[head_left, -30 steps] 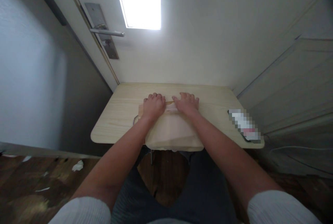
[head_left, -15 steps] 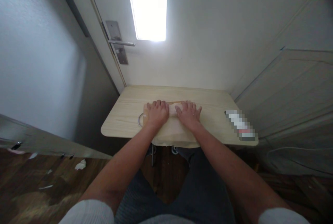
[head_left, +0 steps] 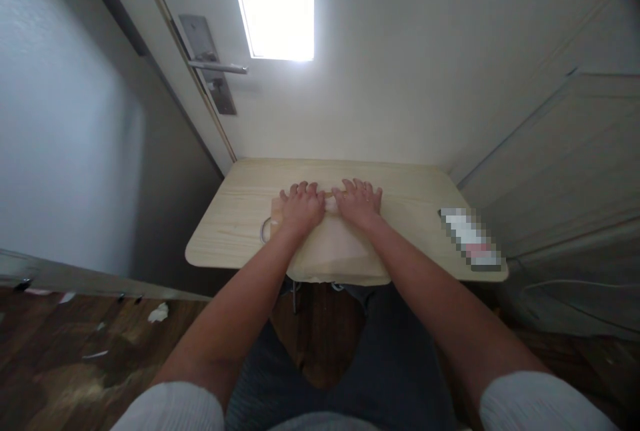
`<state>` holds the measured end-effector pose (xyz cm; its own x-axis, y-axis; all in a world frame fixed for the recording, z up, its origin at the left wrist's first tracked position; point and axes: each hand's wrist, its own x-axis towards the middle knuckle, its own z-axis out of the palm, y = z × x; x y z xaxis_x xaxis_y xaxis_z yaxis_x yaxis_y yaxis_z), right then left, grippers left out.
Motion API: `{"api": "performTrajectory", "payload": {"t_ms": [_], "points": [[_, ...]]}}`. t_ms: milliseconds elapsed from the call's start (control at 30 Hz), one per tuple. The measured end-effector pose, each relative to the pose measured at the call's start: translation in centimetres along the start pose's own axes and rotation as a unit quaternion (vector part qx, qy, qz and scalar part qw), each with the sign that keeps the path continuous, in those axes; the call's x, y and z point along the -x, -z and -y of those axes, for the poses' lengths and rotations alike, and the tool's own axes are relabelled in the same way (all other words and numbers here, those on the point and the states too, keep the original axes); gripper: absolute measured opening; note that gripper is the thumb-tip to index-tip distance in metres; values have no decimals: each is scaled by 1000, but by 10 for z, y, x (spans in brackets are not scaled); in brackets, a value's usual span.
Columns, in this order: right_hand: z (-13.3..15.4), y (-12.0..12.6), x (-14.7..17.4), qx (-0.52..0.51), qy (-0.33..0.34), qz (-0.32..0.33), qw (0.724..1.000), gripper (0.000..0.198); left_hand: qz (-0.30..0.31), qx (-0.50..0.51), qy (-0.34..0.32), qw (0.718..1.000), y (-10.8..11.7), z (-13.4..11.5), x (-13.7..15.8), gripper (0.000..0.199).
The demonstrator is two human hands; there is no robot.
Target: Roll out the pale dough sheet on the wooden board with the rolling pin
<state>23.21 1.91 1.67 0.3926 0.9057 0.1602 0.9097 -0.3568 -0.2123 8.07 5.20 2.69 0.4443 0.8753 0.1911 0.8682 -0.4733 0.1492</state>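
A beige piece of cloth (head_left: 335, 254) lies on a small light wooden table (head_left: 235, 217) and hangs a little over its front edge. My left hand (head_left: 301, 206) and my right hand (head_left: 359, 203) rest side by side on the cloth's far edge, palms down and fingers slightly spread. Between the hands a pale rolled or folded strip of the cloth shows. A thin metal loop (head_left: 263, 231) sticks out from under the cloth just left of my left wrist. What the cloth covers is hidden.
A pixelated flat object (head_left: 470, 239) lies at the table's right edge. Behind the table is a white door with a metal lever handle (head_left: 217, 69) and a bright glass panel (head_left: 274, 4). Paper scraps (head_left: 159, 313) lie on the wooden floor at left.
The camera has swayed, shifting the scene in the frame. Both hands stay on the cloth's far edge, fingers now a little flatter and closer together.
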Motion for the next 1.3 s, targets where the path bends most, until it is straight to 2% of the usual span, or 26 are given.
{"api": "performTrajectory", "payload": {"t_ms": [267, 500, 833, 1000, 1300], "points": [[3, -1, -34, -9, -5, 52, 999, 64, 17, 6, -13, 1000, -5, 8, -31, 46], [3, -6, -56, -14, -11, 70, 997, 66, 28, -5, -9, 1000, -5, 10, -47, 46], [6, -10, -77, -18, -18, 72, 997, 66, 1, -22, -22, 1000, -10, 16, -71, 48], [7, -11, -85, -20, -23, 66, 997, 66, 6, -18, -19, 1000, -12, 18, -81, 48], [8, -14, -88, -21, -49, 36, 998, 67, 11, -20, -7, 1000, -8, 17, -82, 48]]}}
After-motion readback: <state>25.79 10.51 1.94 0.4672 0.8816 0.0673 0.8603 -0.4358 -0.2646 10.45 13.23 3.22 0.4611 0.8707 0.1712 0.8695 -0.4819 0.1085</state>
